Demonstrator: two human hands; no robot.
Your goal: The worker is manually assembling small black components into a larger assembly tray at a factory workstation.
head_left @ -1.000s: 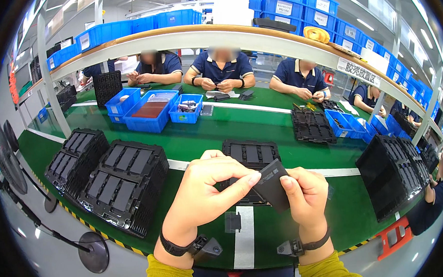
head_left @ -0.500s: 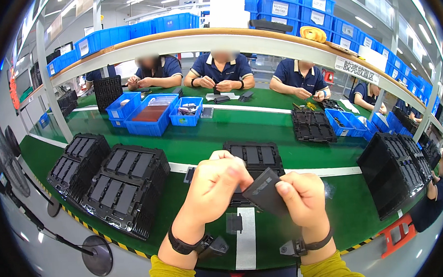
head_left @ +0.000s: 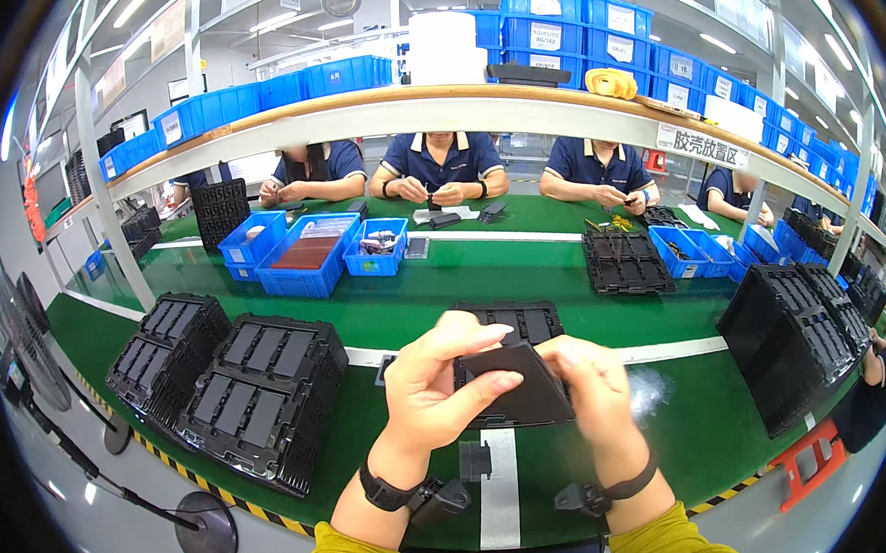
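A thin black rectangular slab [head_left: 529,392] is tilted in front of me above the green bench. My left hand [head_left: 434,387] pinches its left side, thumb on the face and fingers over the top edge. At the slab's upper right edge, the bent fingers of my right hand [head_left: 591,384] grip it; their tips are partly hidden. Behind my hands lies a black tray [head_left: 465,313] with similar dark slabs, partly covered by my hands. A small dark flat piece [head_left: 475,461] rests below the slab, beside the white stripe [head_left: 500,494].
Stacked black trays with dark slabs stand at left [head_left: 258,381] and right [head_left: 792,338]. Blue bins [head_left: 307,259] and another black tray [head_left: 628,262] sit across the bench. Several people work there beneath a shelf [head_left: 434,112]. A floor fan [head_left: 201,529] stands at left, a red stool [head_left: 808,463] at right.
My left hand has opened from a tight pinch at the slab's corner and taken its left side. My right hand has shifted to its upper right edge, and the slab's face has turned.
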